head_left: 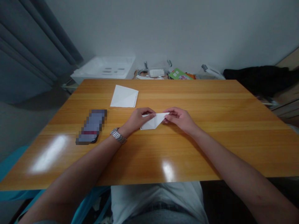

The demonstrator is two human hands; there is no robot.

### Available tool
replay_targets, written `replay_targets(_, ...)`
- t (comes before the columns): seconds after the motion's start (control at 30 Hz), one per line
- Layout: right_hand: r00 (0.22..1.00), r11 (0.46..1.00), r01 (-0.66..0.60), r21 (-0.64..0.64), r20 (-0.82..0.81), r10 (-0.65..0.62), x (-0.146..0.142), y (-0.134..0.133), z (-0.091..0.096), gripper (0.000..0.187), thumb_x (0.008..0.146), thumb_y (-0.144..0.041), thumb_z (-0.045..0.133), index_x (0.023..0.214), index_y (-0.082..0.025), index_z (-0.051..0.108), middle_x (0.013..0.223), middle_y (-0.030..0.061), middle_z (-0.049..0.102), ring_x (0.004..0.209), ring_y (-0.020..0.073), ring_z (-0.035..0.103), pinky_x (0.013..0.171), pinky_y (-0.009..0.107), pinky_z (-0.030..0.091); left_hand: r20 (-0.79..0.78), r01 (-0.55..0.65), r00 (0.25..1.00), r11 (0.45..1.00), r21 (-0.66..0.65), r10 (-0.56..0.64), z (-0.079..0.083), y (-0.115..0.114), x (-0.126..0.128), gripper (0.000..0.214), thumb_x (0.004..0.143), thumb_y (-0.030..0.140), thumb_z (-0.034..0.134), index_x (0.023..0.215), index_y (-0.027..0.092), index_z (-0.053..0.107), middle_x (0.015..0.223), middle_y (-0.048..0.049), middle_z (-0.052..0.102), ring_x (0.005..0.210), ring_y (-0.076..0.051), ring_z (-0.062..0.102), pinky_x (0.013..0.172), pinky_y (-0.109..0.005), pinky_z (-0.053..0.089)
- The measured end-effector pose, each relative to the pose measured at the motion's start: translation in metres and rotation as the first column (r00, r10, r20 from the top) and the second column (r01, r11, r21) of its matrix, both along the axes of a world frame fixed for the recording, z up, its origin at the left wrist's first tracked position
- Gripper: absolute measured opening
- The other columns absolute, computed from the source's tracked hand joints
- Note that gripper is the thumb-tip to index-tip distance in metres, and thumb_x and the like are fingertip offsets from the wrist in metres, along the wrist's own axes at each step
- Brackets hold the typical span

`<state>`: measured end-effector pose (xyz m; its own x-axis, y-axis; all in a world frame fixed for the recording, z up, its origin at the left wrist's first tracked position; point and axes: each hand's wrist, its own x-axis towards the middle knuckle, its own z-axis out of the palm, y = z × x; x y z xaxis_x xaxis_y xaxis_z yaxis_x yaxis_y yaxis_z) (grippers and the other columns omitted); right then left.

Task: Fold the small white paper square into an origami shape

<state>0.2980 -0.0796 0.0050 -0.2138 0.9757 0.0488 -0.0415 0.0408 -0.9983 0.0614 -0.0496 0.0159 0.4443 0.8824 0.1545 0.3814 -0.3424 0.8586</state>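
Observation:
A small white paper, folded into a triangle-like shape, lies near the middle of the wooden table. My left hand, with a metal watch on its wrist, pinches the paper's left upper edge with curled fingers. My right hand pinches the paper's right tip between thumb and fingers. Both hands rest low on the tabletop, close together.
A second white sheet with a perforated edge lies farther back. A blurred dark flat object sits to the left. Behind the table are a white tray, clear boxes, a green booklet and dark cloth. A curtain hangs left.

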Motion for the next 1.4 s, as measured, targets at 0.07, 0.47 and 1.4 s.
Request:
replay_targets(0.07, 1.0, 1.0, -0.014, -0.002, -0.009, 0.013, 0.001, 0.001, 0.0, 0.043, 0.071, -0.047, 0.088, 0.099, -0.019, 0.071, 0.084, 0.0046, 0.077, 0.074, 0.0173, 0.073, 0.078, 0.037, 0.063, 0.004, 0.0, 1.0, 1.0, 0.004, 0.0, -0.001, 0.002, -0.001, 0.032, 0.091, 0.044, 0.067, 0.1, 0.014, 0.075, 0.099, -0.0082, 0.077, 0.086, -0.017, 0.068, 0.074, -0.025, 0.051)
replay_targets(0.47, 0.999, 0.999, -0.048, -0.01, 0.005, 0.048, 0.012, 0.004, -0.001, 0.045, 0.069, -0.047, 0.089, 0.103, -0.02, 0.076, 0.09, 0.007, 0.08, 0.078, 0.019, 0.075, 0.082, 0.042, 0.064, 0.019, 0.031, 0.999, 0.999, -0.026, -0.031, -0.005, 0.006, -0.006, 0.034, 0.09, 0.047, 0.068, 0.098, 0.015, 0.076, 0.095, -0.0082, 0.076, 0.084, -0.017, 0.066, 0.074, -0.025, 0.051)
replay_targets(1.4, 0.998, 0.997, -0.061, -0.055, 0.01, 0.062, 0.017, 0.008, -0.004, 0.04, 0.067, -0.046, 0.091, 0.092, -0.018, 0.078, 0.086, 0.008, 0.08, 0.08, 0.0198, 0.076, 0.08, 0.038, 0.064, 0.029, 0.049, 0.998, 0.996, -0.072, -0.047, -0.004, 0.005, -0.005, 0.03, 0.087, 0.043, 0.072, 0.095, 0.015, 0.076, 0.092, -0.0069, 0.075, 0.079, -0.015, 0.064, 0.071, -0.024, 0.05)
